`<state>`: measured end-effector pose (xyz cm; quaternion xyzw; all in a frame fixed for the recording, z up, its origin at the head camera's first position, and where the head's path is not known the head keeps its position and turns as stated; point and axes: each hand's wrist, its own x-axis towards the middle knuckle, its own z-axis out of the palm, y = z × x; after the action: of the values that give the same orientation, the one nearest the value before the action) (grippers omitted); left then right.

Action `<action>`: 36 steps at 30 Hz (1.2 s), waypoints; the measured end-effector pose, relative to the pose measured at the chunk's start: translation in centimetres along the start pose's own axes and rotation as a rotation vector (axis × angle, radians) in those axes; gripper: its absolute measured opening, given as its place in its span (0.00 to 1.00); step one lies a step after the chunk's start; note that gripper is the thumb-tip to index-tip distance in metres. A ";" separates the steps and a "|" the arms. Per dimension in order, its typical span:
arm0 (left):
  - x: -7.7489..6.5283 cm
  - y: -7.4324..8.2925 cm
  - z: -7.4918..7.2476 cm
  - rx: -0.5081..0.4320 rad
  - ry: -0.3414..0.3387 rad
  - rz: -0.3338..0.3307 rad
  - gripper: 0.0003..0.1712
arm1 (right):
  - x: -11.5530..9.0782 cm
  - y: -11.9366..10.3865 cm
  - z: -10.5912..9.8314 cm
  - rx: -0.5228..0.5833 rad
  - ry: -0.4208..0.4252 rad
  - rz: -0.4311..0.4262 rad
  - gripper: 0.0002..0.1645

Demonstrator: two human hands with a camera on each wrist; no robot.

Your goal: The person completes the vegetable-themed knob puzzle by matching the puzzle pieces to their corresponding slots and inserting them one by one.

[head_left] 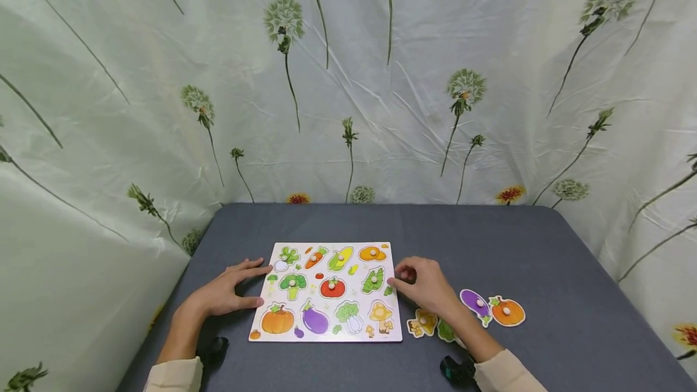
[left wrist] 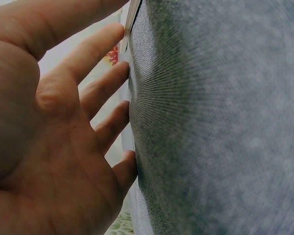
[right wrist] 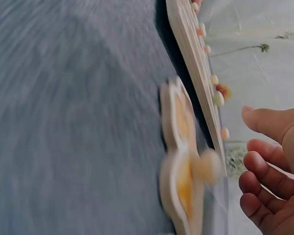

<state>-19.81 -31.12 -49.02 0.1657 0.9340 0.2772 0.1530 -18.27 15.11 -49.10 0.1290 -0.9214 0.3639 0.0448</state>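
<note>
A white wooden knob puzzle board [head_left: 354, 295] with vegetable pictures lies on the table. Knobbed pieces fill its upper two rows, among them a tomato piece [head_left: 333, 287] and a pea piece [head_left: 373, 281]. The bottom row shows pictures without knobs. My left hand [head_left: 231, 289] has its fingers spread, fingertips at the board's left edge. At the right edge is my right hand [head_left: 427, 283], thumb extended and other fingers loosely bent, holding nothing. Below its wrist lie a mushroom piece [right wrist: 183, 186] and a green piece [head_left: 445, 330], the latter partly hidden by the forearm.
Farther right on the dark grey table [head_left: 490, 247] lie an eggplant piece [head_left: 475, 306] and a pumpkin piece [head_left: 507, 311], almost touching. Dark wrist devices sit under both forearms. A dandelion-patterned curtain [head_left: 381, 107] hangs behind the table.
</note>
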 end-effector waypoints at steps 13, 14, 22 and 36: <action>0.0 0.1 -0.1 -0.011 0.003 0.004 0.47 | -1.9 3.1 -4.5 -0.121 0.099 -0.008 0.12; 0.0 0.0 -0.1 -0.009 0.004 0.007 0.47 | -2.1 3.3 -4.9 -0.125 0.106 -0.004 0.12; -0.1 -0.1 0.0 -0.007 0.007 0.014 0.47 | -3.9 5.3 -7.2 -0.171 0.135 0.015 0.13; 0.0 -0.2 0.2 -0.015 0.005 0.003 0.47 | -7.0 9.2 -11.0 -0.236 0.101 0.108 0.17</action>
<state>-19.75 -31.22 -49.27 0.1653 0.9320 0.2850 0.1513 -14.16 30.54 -48.36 0.0548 -0.9599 0.2609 0.0866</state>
